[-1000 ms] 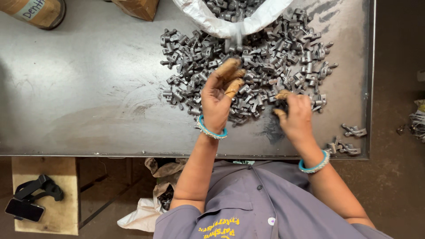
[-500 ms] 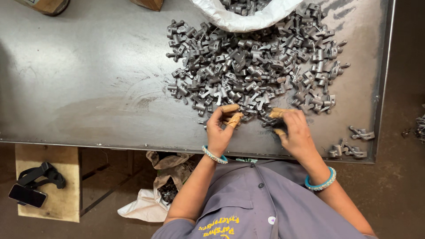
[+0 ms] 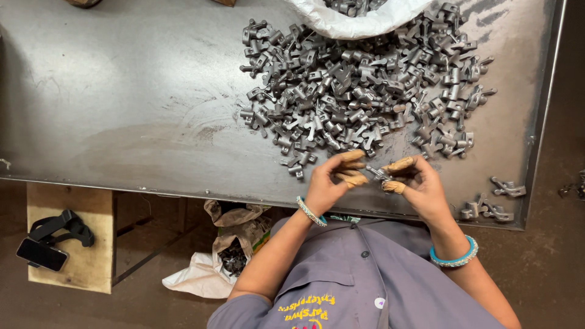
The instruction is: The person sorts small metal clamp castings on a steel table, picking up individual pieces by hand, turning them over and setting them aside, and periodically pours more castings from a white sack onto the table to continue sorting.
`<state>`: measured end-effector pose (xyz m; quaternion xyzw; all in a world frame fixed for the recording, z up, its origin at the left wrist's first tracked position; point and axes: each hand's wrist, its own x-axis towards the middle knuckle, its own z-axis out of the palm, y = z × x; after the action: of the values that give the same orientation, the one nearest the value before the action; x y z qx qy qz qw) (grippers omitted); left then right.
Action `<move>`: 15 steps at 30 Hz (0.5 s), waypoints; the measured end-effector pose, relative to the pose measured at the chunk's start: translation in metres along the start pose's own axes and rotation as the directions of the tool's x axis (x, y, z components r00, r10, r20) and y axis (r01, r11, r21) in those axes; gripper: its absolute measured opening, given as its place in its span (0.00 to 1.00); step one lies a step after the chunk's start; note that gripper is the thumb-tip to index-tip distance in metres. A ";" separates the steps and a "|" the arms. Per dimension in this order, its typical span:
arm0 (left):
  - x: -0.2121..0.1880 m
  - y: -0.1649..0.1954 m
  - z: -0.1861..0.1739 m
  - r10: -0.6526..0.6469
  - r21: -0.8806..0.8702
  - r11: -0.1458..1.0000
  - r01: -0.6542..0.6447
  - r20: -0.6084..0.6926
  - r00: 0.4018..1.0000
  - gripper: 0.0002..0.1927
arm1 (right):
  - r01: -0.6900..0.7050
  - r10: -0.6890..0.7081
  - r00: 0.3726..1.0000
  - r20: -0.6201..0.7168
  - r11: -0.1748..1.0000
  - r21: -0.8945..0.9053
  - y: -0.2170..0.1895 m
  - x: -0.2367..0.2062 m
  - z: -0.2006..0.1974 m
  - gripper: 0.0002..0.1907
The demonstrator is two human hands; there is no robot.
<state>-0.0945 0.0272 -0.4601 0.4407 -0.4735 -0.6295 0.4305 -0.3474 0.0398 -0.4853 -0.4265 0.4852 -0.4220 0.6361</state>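
A big heap of small dark metal parts lies spread on a steel table. My left hand and my right hand meet near the table's front edge, just below the heap. Tan finger covers sit on the fingertips of both. Between them they pinch one small metal part, each hand gripping an end. A bangle circles each wrist.
A white sack with more parts lies open at the table's far edge. A few sorted parts sit at the front right corner. Below the table are a white bag of parts and a wooden stool carrying a phone and strap.
Both hands have drawn back from the heap toward the table's front edge and come together on one part. The camera has shifted, showing more of the table's right side.
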 end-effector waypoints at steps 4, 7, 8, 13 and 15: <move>0.003 -0.011 0.008 -0.086 -0.094 0.991 0.093 0.073 0.994 0.17 | -0.047 0.043 0.997 0.066 0.997 0.055 0.000 0.001 0.007 0.16; 0.004 -0.015 0.004 -0.171 -0.234 0.956 0.175 0.040 0.984 0.10 | -0.057 0.051 0.991 0.121 0.997 0.042 -0.017 0.009 0.027 0.14; 0.004 -0.014 -0.001 -0.151 -0.211 0.966 0.150 0.008 0.988 0.10 | -0.018 0.024 0.997 0.070 0.997 -0.076 -0.025 0.013 0.034 0.15; -0.016 0.012 -0.054 -0.048 -0.060 0.998 0.034 -0.249 0.967 0.09 | 0.389 -0.534 0.832 0.149 0.372 -0.843 -0.075 0.039 0.049 0.19; -0.037 0.028 -0.084 0.060 0.011 0.998 -0.060 -0.389 0.919 0.10 | 0.387 -0.490 0.858 0.157 0.413 -0.825 -0.084 0.047 0.055 0.24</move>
<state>-0.0015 0.0393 -0.4415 0.5418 -0.3916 -0.5164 0.5351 -0.2961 -0.0213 -0.4081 -0.7635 0.5304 -0.3129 0.1944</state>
